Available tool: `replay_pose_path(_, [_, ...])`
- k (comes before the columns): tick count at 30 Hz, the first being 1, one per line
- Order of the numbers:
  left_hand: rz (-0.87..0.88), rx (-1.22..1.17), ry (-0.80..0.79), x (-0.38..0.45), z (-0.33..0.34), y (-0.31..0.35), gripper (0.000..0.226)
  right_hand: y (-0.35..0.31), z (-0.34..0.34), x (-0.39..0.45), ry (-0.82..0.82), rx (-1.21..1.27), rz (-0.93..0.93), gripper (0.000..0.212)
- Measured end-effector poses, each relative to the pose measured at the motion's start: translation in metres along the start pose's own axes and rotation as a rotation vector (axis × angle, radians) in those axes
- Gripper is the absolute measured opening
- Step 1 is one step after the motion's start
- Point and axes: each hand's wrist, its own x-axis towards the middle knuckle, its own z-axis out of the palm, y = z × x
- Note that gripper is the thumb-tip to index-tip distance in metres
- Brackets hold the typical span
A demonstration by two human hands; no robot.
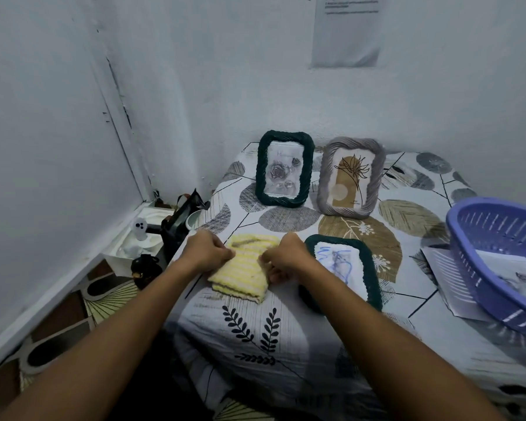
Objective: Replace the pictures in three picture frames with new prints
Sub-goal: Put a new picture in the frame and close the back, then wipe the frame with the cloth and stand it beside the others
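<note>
A folded yellow-and-white striped cloth (246, 270) lies on the patterned bedsheet. My left hand (206, 250) grips its left edge and my right hand (286, 257) pinches its right side, both with fingers curled. Just right of my right hand a dark green frame (365, 265) lies flat, holding a picture with blue scribbles. Two frames stand upright at the back: a dark green frame (284, 168) with a grey rose print and a grey frame (349, 177) with a brown plant print.
A purple plastic basket (495, 235) sits at the right with a print inside it and more paper prints (447, 275) under it. Left of the bed, on the floor, stand a white box (140, 238) and dark objects. Walls close in behind and left.
</note>
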Motion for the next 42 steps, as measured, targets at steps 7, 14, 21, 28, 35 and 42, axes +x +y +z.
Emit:
replay_pose_path(7, [-0.119, -0.344, -0.096, -0.005, -0.005, -0.002, 0.017, -0.007, 0.006, -0.004, -0.162, 0.447, 0.184, 0.026])
replay_pose_path(14, [-0.100, -0.672, -0.255, -0.007, -0.007, 0.024, 0.013, -0.018, -0.021, -0.018, -0.334, 0.789, 0.124, 0.026])
replay_pose_path(21, [0.179, -0.619, -0.289, -0.017, 0.028, 0.090, 0.030, 0.006, -0.118, -0.036, -0.194, 0.876, 0.054, 0.018])
replay_pose_path(28, [0.598, 0.019, -0.248, -0.011, 0.084, 0.092, 0.056, 0.031, -0.168, -0.034, 0.413, 0.343, -0.475, 0.014])
replay_pose_path(35, [0.666, 0.294, -0.326, -0.012, 0.101, 0.074, 0.099, 0.061, -0.150, 0.000, 0.391, -0.725, -0.712, 0.031])
replay_pose_path(42, [0.755, 0.402, -0.363, -0.005, 0.100, 0.061, 0.111, 0.065, -0.137, -0.001, 0.205, -0.811, -0.533, 0.051])
